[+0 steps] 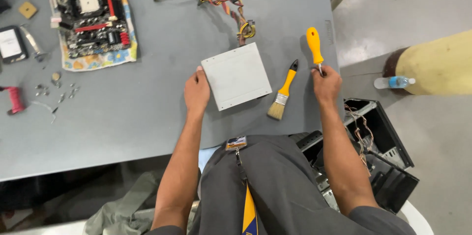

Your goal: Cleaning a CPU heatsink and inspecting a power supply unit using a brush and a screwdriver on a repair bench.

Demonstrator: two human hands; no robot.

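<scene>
Left hand [196, 92] rests curled against the grey power supply [236, 75]; right hand [326, 85] grips the yellow screwdriver [314, 45] by its shaft. Held so, it may slip; the brush [282, 92] at 9 o'clock could be knocked.

One power supply [236, 76], one paintbrush [282, 92], one screwdriver [314, 47], one motherboard [92, 12], one bottle [394, 82].

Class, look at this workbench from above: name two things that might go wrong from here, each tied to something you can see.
The loose screws lie scattered on the grey table; a sweep of the left hand might scatter them. The screwdriver at the right hand lies near the table edge and might roll off.
</scene>
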